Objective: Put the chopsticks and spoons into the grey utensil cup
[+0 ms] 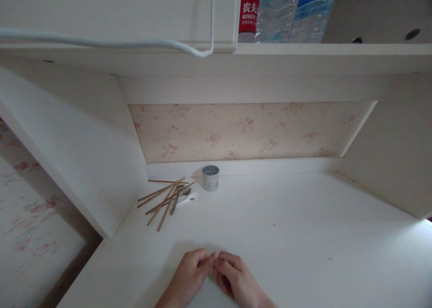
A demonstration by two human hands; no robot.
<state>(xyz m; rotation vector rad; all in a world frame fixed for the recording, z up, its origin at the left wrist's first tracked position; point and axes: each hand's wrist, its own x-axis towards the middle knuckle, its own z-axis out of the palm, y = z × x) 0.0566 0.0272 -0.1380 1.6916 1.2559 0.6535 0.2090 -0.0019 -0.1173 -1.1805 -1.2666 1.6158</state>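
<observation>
My left hand (191,268) and my right hand (236,272) meet at the front of the white desk, their thumbs and fingertips touching. Both have curled fingers, and nothing shows in either one. Beyond them, to the left, several wooden chopsticks (163,215) lie crossed in a loose pile. Metal spoons (174,205) are mixed in among the sticks, partly covered. A white spoon (191,198) with a blue mark rests at the pile's right side. Just right of it, a grey utensil holder (211,181) with small holes stands upright near the back edge.
White side panels (84,137) (388,150) border the desk (286,222). Overhead runs a shelf (303,49) holding plastic bottles (278,13). A white cable (135,43) hangs across the upper left. Flowered wallpaper (249,132) covers the back.
</observation>
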